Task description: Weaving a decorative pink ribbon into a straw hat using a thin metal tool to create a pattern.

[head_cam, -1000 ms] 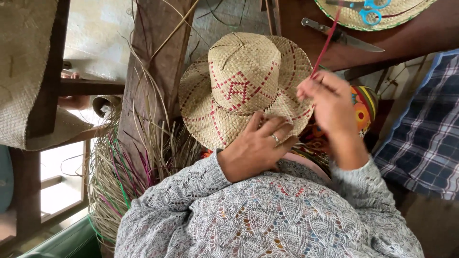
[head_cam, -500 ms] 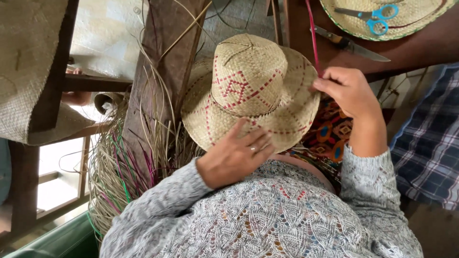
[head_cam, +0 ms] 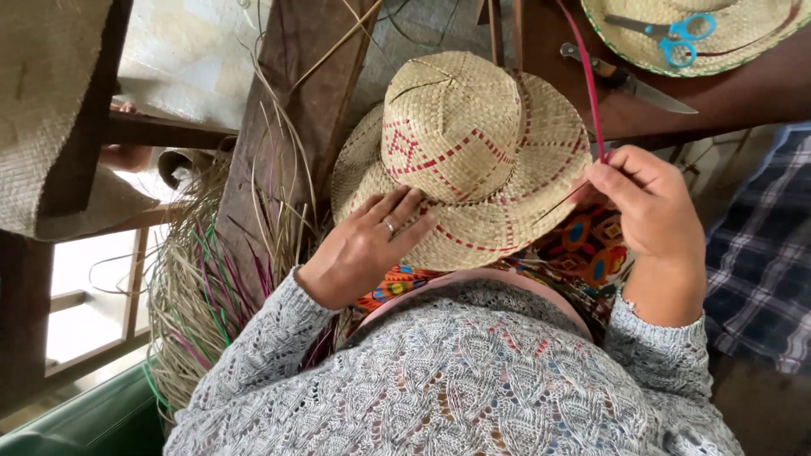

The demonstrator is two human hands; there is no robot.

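Left hand: laid flat, fingers spread, on the woven straw hat brim;
Right hand: pinched shut on a red straw strand at the brim's edge;
Nearby: knife, blue scissors

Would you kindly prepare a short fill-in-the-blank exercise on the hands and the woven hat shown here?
1. The left hand lies flat on the brim of the straw ____.
2. The right hand pinches a long strand coloured ____.
3. On the second hat at the top lie blue-handled ____.
4. On the wooden surface beside that hat lies a ____.

Missing words: hat; red; scissors; knife
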